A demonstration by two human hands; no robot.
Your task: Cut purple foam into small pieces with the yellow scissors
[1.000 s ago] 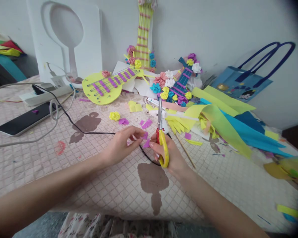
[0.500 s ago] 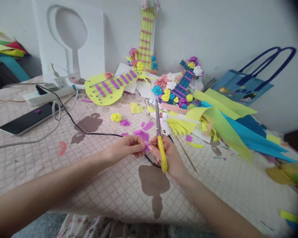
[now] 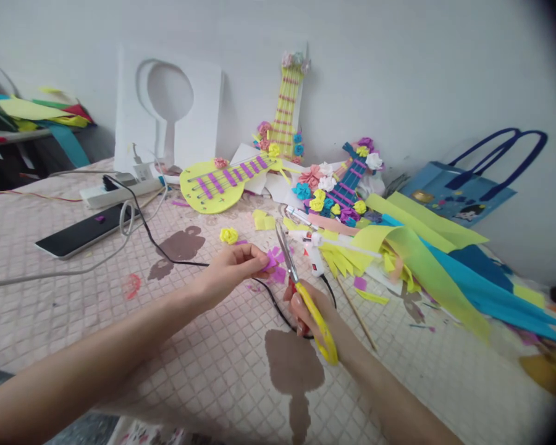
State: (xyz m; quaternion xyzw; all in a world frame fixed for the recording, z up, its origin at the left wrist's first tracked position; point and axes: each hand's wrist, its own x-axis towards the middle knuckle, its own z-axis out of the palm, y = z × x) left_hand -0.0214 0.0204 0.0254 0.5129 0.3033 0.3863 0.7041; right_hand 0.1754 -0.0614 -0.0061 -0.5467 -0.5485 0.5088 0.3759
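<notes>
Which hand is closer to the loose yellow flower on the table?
Left. The left hand is just on the near side of the yellow flower, apart from it; the right hand, holding scissors, is farther off to the right.

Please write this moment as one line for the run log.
left hand: pinching purple paper | right hand: holding scissors | nearby: white glue gun, yellow paper flower
</notes>
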